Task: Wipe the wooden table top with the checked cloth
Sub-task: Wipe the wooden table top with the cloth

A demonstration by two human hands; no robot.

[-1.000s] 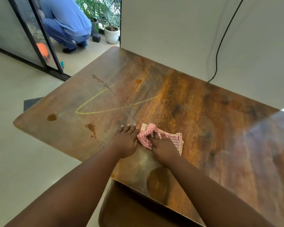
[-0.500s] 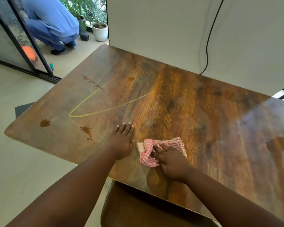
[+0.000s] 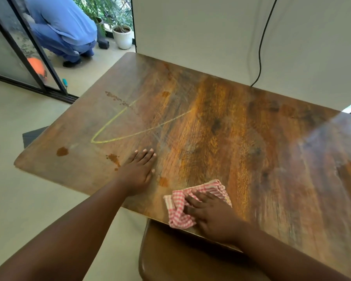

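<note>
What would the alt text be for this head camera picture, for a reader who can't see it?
A person's right hand presses a bunched pink checked cloth onto the near edge of a wooden table top, while the left hand rests flat beside it. Brown spots and a yellow line mark the wood further left. Someone in blue crouches beyond a glass door.

Right hand (image 3: 215, 217): flat on checked cloth (image 3: 179, 212), near edge of table top (image 3: 241, 142).
Left hand (image 3: 139, 171): flat, beside brown spots (image 3: 113, 159).

Your right hand (image 3: 213, 216) hiding the checked cloth's (image 3: 178, 207) middle, table top (image 3: 231, 138) cut off right, crouching person's (image 3: 63, 29) head out of frame
</note>
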